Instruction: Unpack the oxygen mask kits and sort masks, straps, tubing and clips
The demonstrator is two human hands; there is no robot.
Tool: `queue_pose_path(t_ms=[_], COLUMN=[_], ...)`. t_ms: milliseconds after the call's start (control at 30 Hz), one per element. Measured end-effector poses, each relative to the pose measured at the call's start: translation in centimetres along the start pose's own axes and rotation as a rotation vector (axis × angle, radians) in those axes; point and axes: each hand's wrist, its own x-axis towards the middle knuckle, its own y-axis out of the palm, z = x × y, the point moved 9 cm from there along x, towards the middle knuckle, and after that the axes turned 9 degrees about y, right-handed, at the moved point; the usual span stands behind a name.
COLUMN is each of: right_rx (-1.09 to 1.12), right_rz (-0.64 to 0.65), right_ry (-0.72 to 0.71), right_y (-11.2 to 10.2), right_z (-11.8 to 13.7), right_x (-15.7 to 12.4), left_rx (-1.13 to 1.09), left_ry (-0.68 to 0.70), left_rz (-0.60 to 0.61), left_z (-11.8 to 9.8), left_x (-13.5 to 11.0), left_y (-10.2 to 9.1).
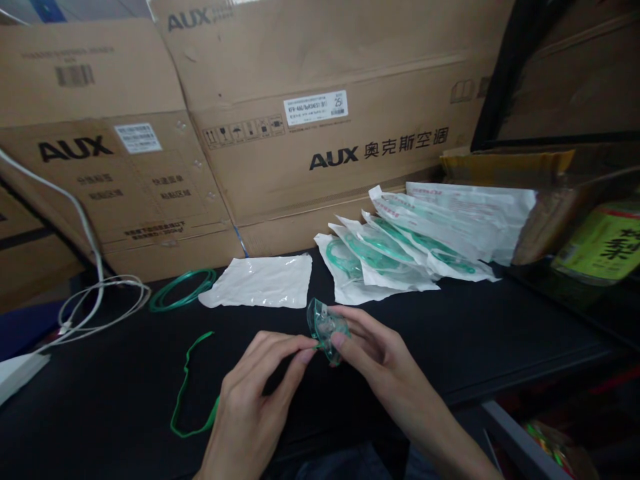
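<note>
My right hand (373,343) is closed around a small clear, green-tinted breathing mask (330,327), held tilted above the black tabletop. At its left edge, my left hand (270,380) pinches a thin green end between thumb and forefinger. A green elastic strap (186,387) lies in a loose curve on the table and passes behind my left hand; it looks like the same piece, though the stretch between is hidden. Beyond my hands lies a white pouch (260,280), flat on the table. A coil of green tubing (183,290) rests to its left.
Several sealed white-and-clear pouches (385,253) with green contents lean in a row at the back right. Large cardboard boxes (320,193) wall off the rear. White cables (100,293) loop at the left. A jar with a yellow-green label (605,240) stands far right, and an open drawer (525,437) sits lower right.
</note>
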Motion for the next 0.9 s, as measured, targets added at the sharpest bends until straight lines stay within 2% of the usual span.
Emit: queue_pose_path(t_ms=[200, 400, 600, 800, 900], right_rx=[-0.035, -0.086, -0.049, -0.019, -0.079], right_rz=[0.025, 0.069, 0.033, 0.11, 0.083], right_ry=[-0.009, 0.027, -0.004, -0.083, -0.084], right_y=[0.2, 0.6, 0.2, 0.9, 0.6], right_z=[-0.1, -0.7, -1.0, -0.4, -0.4], right_x=[0.0, 0.2, 0.3, -0.3, -0.5], left_rx=[-0.036, -0.036, 0.019, 0.065, 0.049], left_ry=[-0.034, -0.086, 0.098, 0.052, 0.014], left_rz=[0.006, -0.047, 0.041, 0.054, 0.068], left_z=[0.2, 1.0, -0.2, 0.3, 0.6], left_x=[0.0, -0.5, -0.5, -0.5, -0.7], left_y=[0.2, -0.2, 0.6, 1.0, 1.1])
